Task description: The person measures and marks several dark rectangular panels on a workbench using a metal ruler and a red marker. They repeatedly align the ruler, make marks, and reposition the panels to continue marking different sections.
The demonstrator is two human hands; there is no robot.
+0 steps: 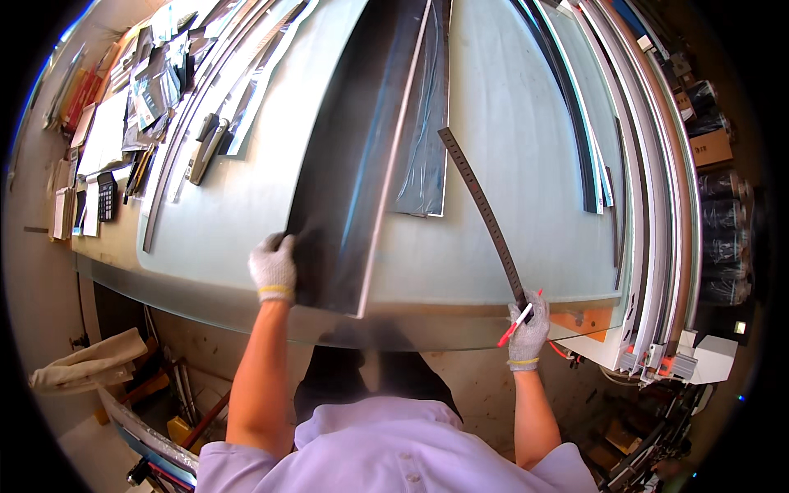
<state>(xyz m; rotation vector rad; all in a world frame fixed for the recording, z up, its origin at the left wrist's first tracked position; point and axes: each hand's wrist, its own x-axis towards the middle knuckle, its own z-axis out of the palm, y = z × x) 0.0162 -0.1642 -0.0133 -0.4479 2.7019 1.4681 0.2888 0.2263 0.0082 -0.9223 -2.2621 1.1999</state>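
Grasping a red-and-white marker (521, 315) and the near end of a narrow dark strip (483, 201) in the gloved right hand (532, 329), at the pale tabletop's (542, 222) near edge; pointing that strip away over the surface; pinching, in the gloved left hand (272, 264), the left edge of a long dark panel (329, 189) running lengthwise left of the strip; facing, farther off, a film-covered sheet (423, 160) beside the panel.

Toward the near edge of the worktop (509, 107) are two white-gloved, yellow-cuffed hands, left hand (273, 267) and right hand (530, 333), one wide black sheet (329, 205), one narrow dark slotted strip (483, 201) and one slim red-and-white pen (515, 325), with one black rectangular calculator (107, 197) near the left edge.
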